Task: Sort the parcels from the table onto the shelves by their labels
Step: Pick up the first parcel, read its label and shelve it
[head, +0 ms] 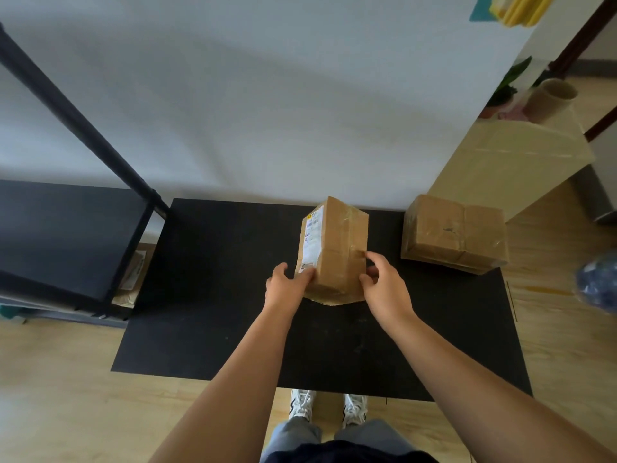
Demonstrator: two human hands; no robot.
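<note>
A tall brown cardboard parcel (337,242) stands upright on the black table (213,295), with a white shipping label on its left face. My left hand (287,285) presses against that labelled side near the bottom. My right hand (384,282) touches the parcel's right lower side, fingers curled on the taped face. A second, flatter brown parcel (454,232) wrapped in clear tape lies at the table's far right corner. The black shelf unit (66,228) stands to the left, and one labelled parcel (133,275) shows on a lower shelf.
A white wall runs behind the table. A large pale cardboard box (510,162) with a cardboard tube on top stands at the back right. A blue bag (597,282) sits on the wooden floor at the right edge. My shoes show below the table's near edge.
</note>
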